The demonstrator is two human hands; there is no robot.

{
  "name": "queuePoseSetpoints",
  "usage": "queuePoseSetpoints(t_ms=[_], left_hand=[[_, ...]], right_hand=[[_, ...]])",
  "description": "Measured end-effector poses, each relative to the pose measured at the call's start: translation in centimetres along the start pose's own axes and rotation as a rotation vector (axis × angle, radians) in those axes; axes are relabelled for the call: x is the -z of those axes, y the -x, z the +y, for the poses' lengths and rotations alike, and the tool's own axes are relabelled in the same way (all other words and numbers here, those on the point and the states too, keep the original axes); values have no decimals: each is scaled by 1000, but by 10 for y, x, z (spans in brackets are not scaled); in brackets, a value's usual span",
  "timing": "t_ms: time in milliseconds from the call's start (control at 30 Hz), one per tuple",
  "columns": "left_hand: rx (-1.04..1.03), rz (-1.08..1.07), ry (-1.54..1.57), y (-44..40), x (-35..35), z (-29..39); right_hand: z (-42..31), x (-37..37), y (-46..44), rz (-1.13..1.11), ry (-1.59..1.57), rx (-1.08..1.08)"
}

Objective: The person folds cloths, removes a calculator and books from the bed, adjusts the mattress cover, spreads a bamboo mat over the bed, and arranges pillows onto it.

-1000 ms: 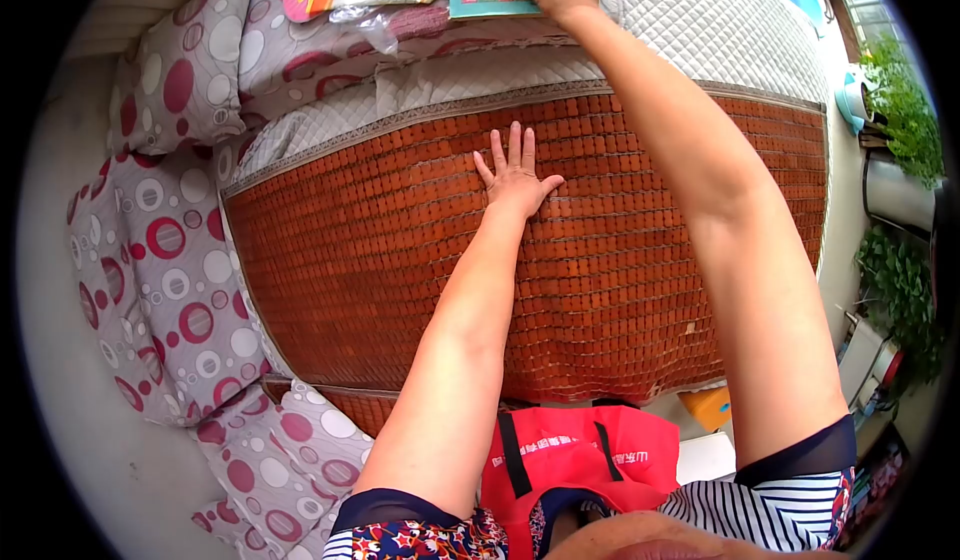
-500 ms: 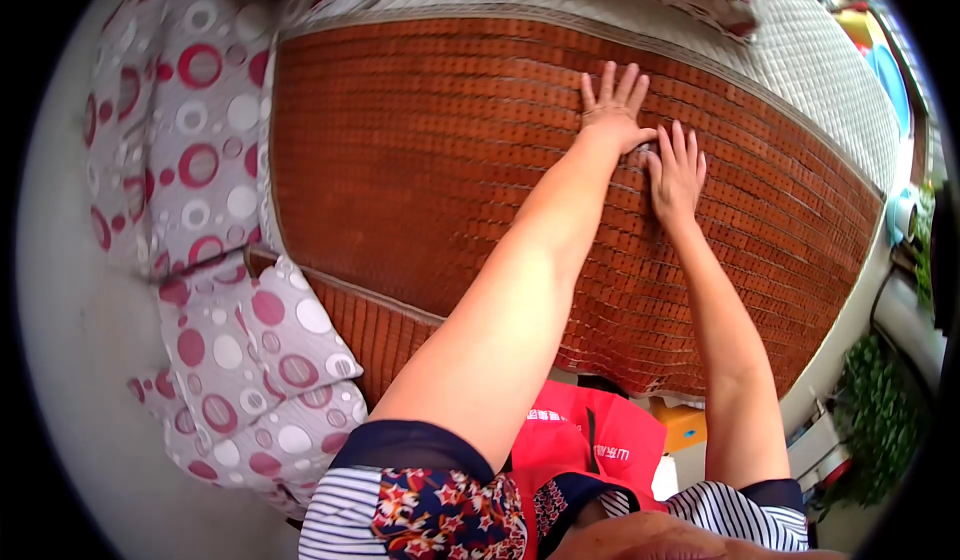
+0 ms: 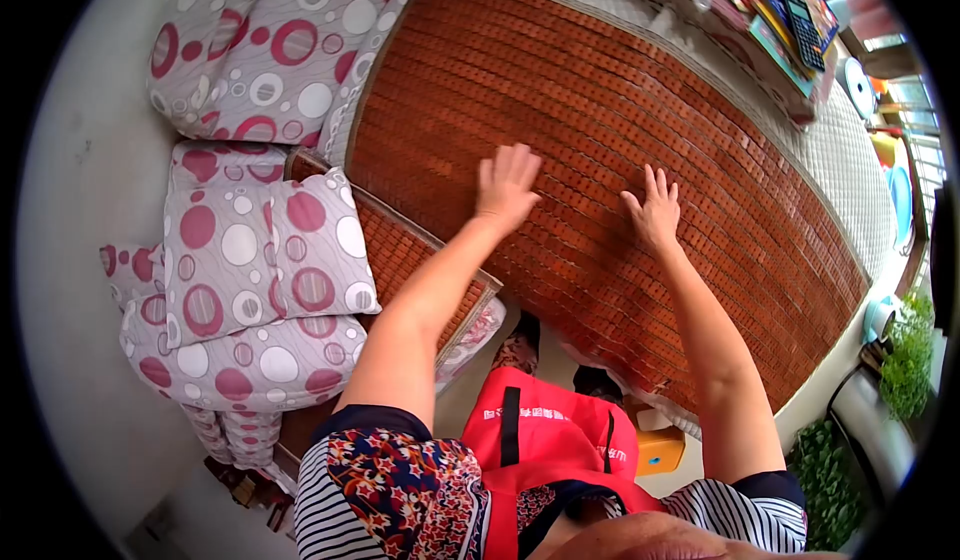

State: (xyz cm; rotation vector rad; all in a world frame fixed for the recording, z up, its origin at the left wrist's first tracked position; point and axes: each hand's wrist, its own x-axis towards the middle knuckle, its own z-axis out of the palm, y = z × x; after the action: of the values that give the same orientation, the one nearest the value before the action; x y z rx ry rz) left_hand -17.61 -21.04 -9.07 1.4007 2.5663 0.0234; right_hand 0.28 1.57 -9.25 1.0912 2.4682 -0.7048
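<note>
My left hand (image 3: 508,188) is over the brown tile mat (image 3: 590,90), palm down with its fingers extended. To its right, my right hand (image 3: 656,208) is also above the mat, its fingers apart. Neither hand holds anything; whether they touch the mat or hover just over it, I cannot tell. Small reddish-brown tiles in rows make up the mat, which has a pale edging and covers most of the white quilted bedding (image 3: 850,180).
At left are a patterned cushion (image 3: 215,260) and a patterned cover (image 3: 290,50). A calculator (image 3: 803,32) lies on books at upper right. I wear a red apron (image 3: 550,425). An orange box (image 3: 660,452) and a green plant (image 3: 825,485) are lower right.
My hands have moved apart, the left one back toward me and leftward, the right one slightly lower. The view has shifted, showing more of the cushions and the books with the calculator.
</note>
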Motion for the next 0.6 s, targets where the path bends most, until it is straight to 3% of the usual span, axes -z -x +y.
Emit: queuePoseSetpoints(t_ms=[33, 67, 100, 167, 300, 367, 433, 500, 567, 600], left_hand=[[247, -292, 186, -13, 61, -26], [244, 249, 68, 6, -7, -85], [343, 319, 45, 7, -4, -124], [615, 240, 43, 1, -2, -200], [1017, -174, 263, -14, 30, -281], [1047, -215, 313, -14, 22, -310], [880, -36, 283, -6, -7, -343], [763, -30, 215, 0, 1, -348], [803, 14, 121, 3, 19, -341], [765, -66, 133, 3, 24, -350]], right_hand=[[-14, 2, -5, -46, 23, -55], [-29, 6, -9, -93, 46, -111], [-42, 6, -12, -142, 70, -169], [-47, 3, -15, -172, 128, -188], [-44, -4, -20, -187, 252, -163], [-43, -6, -22, -211, 296, -168], [-43, -10, -25, -193, 293, -140], [-38, -10, -24, -176, 287, -121], [-37, -9, -23, -192, 277, -138], [-32, -12, -26, -191, 280, -130]])
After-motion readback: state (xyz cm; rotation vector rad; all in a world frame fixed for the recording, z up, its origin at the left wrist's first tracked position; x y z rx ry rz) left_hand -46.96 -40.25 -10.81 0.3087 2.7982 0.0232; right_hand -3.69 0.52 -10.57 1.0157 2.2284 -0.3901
